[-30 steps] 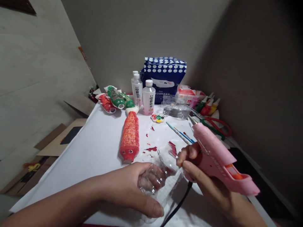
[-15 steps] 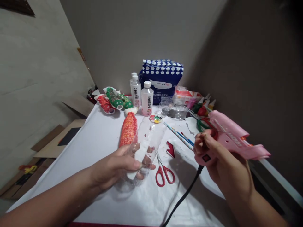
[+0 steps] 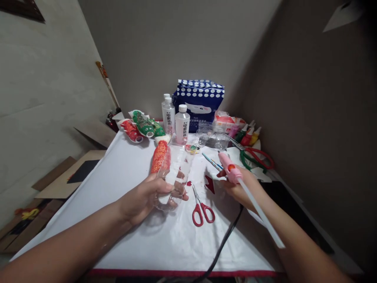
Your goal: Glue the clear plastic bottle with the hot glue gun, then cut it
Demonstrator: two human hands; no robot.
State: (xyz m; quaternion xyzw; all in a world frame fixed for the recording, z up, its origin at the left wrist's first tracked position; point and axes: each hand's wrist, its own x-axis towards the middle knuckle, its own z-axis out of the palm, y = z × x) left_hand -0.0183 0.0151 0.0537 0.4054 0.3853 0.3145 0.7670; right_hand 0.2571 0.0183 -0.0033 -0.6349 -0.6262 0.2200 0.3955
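My left hand (image 3: 144, 198) is wrapped round a clear plastic bottle (image 3: 176, 173), holding it tilted above the white table cover, its neck pointing away from me. My right hand (image 3: 240, 188) grips a pink hot glue gun (image 3: 231, 171) seen from behind, with a white glue stick (image 3: 260, 214) sticking out of its back toward me and a black cord (image 3: 225, 241) trailing to the table's near edge. Small red-handled scissors (image 3: 202, 208) lie between my hands. A red painted bottle fish (image 3: 159, 157) lies just beyond the clear bottle.
At the back stand two labelled bottles (image 3: 176, 122), a blue dotted bag (image 3: 200, 100), green and red painted fish (image 3: 141, 125), clear cups (image 3: 216, 139), paint tubes (image 3: 249, 135), large scissors (image 3: 255, 157), a paint palette (image 3: 191, 148) and brushes (image 3: 212, 161). Cardboard (image 3: 59, 181) lies left of the table.
My left hand lifted the clear bottle from the near edge up and away. My right hand swung the glue gun round so its back faces me. The red scissors came into view.
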